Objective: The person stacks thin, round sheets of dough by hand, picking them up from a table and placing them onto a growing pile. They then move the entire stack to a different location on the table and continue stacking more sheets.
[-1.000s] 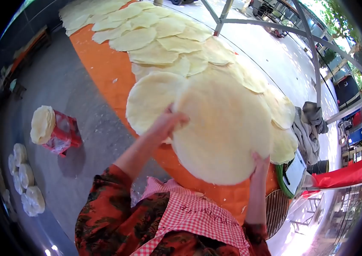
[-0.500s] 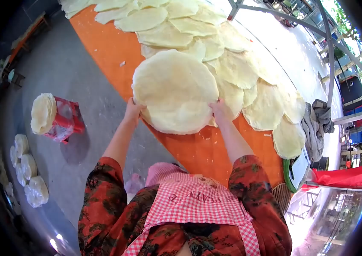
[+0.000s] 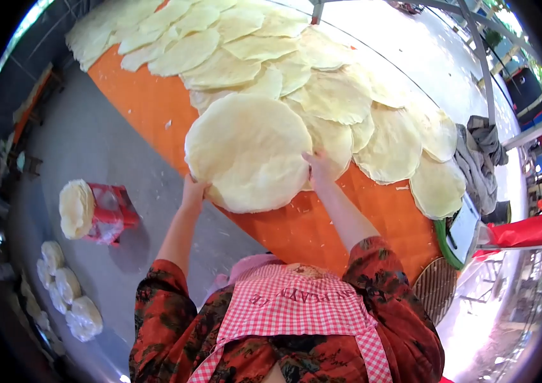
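Note:
A large round pale sheet, like rice paper (image 3: 248, 153), is held up in front of me, possibly a stack of several, as its edge looks thick. My left hand (image 3: 195, 193) grips its lower left rim, with the fingers hidden beneath. On the right rim, my right hand (image 3: 317, 169) is closed with the thumb on top. The sheet hangs over the orange table (image 3: 322, 233) near its front edge. Behind and to the right, many similar overlapping sheets (image 3: 338, 96) cover the table; the held one hides part of them.
Left on the floor, a red stool (image 3: 112, 214) stands beside a stack of round sheets (image 3: 76, 209). Several wrapped bundles (image 3: 69, 285) lie nearer. At right are grey cloths (image 3: 478, 163), a green-rimmed tray (image 3: 444, 246) and a round woven basket (image 3: 435, 290). Metal poles (image 3: 478, 57) rise behind.
The camera view has turned and shifted, so the table and floor things appear moved. The sheet sits slightly lower and further left in view, still held by both hands.

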The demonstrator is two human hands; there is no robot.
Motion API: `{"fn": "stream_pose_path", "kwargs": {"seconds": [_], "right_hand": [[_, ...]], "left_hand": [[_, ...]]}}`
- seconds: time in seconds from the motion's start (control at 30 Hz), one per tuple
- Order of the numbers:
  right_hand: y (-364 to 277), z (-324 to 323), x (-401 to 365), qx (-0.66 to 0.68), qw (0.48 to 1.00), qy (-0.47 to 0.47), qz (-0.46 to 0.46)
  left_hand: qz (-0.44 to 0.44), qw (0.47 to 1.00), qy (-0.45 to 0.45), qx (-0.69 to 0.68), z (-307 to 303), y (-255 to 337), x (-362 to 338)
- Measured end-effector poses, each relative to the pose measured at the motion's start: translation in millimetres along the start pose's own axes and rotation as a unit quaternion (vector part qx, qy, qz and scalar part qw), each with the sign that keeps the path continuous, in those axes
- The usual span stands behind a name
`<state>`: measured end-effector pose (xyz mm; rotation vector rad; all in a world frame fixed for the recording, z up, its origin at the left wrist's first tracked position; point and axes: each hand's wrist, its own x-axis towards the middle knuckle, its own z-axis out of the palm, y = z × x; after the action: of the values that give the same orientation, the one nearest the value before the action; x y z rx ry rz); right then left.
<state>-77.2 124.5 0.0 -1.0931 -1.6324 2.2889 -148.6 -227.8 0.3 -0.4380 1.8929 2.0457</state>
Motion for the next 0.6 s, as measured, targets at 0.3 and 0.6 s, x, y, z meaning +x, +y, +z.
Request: {"fn": "stream_pose_path", "kwargs": {"seconds": [0.3, 0.6], "right_hand": [[52, -26, -30, -0.119, 0.967, 0.139, -0.174], [79, 51, -76, 0.194, 0.963, 0.152, -0.106]], "left_hand": [[0.193, 0.938, 0.106, 0.268, -42, 39, 65], [0.212, 0.853, -0.186, 0.438, 22, 70, 190]]}}
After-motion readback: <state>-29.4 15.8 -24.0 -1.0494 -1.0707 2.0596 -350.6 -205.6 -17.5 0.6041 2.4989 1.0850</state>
